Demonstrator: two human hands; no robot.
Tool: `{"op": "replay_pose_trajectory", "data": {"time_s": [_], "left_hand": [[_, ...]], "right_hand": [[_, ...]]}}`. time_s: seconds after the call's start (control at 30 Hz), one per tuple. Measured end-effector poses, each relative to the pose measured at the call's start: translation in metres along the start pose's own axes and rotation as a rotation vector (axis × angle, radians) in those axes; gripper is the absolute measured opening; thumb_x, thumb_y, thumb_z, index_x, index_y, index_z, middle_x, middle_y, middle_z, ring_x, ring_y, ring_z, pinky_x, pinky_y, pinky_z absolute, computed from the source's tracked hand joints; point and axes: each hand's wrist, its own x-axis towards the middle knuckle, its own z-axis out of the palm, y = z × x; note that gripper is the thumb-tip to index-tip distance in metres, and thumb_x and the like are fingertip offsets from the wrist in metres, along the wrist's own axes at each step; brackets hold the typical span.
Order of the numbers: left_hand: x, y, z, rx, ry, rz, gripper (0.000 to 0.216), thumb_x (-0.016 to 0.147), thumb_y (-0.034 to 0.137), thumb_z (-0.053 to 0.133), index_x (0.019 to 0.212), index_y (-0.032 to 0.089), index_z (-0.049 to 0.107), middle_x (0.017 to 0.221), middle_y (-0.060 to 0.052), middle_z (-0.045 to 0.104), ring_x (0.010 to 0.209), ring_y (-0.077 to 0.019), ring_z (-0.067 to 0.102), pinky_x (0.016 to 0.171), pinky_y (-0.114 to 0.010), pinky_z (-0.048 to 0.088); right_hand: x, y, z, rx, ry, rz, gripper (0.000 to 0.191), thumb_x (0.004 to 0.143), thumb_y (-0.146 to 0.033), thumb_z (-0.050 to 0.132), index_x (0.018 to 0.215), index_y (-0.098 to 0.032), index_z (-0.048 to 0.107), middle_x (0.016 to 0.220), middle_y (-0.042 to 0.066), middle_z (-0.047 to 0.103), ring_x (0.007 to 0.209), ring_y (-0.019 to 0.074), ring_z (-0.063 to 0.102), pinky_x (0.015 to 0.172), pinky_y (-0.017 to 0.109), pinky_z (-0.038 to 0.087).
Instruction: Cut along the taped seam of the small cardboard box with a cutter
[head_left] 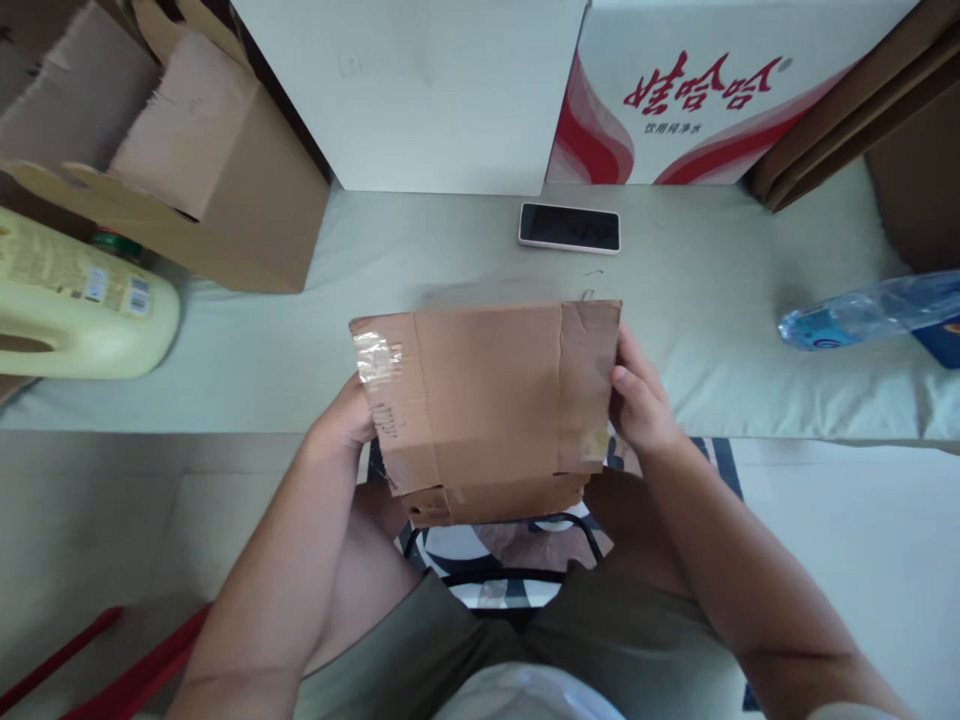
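1. Taped cardboard box (487,405), frame centre, held up in front of the light padded surface (465,330), above the person's lap.
2. Left hand (346,420) clamped on the box's left edge; right hand (637,400) clamped on its right edge, fingers curled around it.
3. Smartphone (569,227) lies just above the box, face up.
4. Upper left: open cardboard carton (225,190); left edge: yellow jug (82,310) on its side.
5. Upper right: red-and-white printed carton (712,100); right edge: plastic water bottle (862,315), lying.
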Motion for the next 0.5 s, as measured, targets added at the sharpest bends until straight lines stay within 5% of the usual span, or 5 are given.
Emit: {"op": "replay_pose_trajectory", "data": {"time_s": [0.13,0.27,0.5], "left_hand": [[-0.0036,0.0049,0.0054,0.013,-0.015,-0.063,0.03,0.038,0.024,0.091,0.057,0.016,0.07,0.055,-0.004,0.069,0.048,-0.017,0.06,0.047,-0.029,0.053],[-0.006,0.0077,0.0079,0.01,-0.019,-0.1,0.032,0.036,0.024,0.092,0.059,0.015,0.072,0.058,-0.007,0.072,0.05,-0.0179,0.061,0.046,-0.029,0.052],[-0.0023,0.0029,0.0034,-0.03,-0.003,-0.061,0.043,0.035,0.033,0.099,0.062,0.014,0.071,0.053,-0.005,0.068,0.053,-0.0241,0.068,0.052,-0.038,0.061]], "right_hand": [[0.0017,0.0,0.0069,0.162,-0.004,0.051,0.052,0.089,-0.063,0.068,0.134,-0.037,0.063,0.123,0.003,0.073,0.116,0.0279,0.07,0.1,0.047,0.058],[0.0033,-0.0029,0.0092,0.155,0.028,0.082,0.048,0.088,-0.062,0.07,0.127,-0.035,0.062,0.103,0.001,0.071,0.087,0.0216,0.068,0.075,0.036,0.056],[0.0024,-0.0027,0.0101,0.116,0.117,0.062,0.04,0.086,-0.054,0.074,0.118,-0.034,0.061,0.115,0.0,0.066,0.084,0.0167,0.063,0.073,0.031,0.054]]}}
